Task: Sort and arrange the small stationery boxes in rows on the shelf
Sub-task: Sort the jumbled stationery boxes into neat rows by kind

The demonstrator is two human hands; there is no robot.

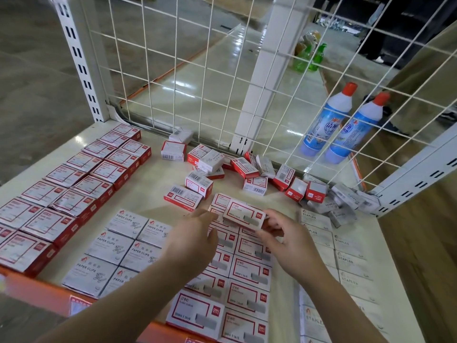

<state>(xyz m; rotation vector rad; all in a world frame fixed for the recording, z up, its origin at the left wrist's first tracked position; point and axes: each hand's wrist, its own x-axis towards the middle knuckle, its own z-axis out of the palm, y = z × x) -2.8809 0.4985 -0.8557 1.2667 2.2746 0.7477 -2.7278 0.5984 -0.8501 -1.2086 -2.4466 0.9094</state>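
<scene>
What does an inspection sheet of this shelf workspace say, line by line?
Surface: cream shelf with an orange front edge.
Job's things: paper clip boxes, red-and-white rows on the left, staples boxes on the right; held box above the middle rows.
Clutter: unsorted pile along the wire grid.
Grippers: left hand touches the held box; right hand grips it.
Cables: nothing seen.
Surroundings: two blue bottles and green bottles behind the grid.
</scene>
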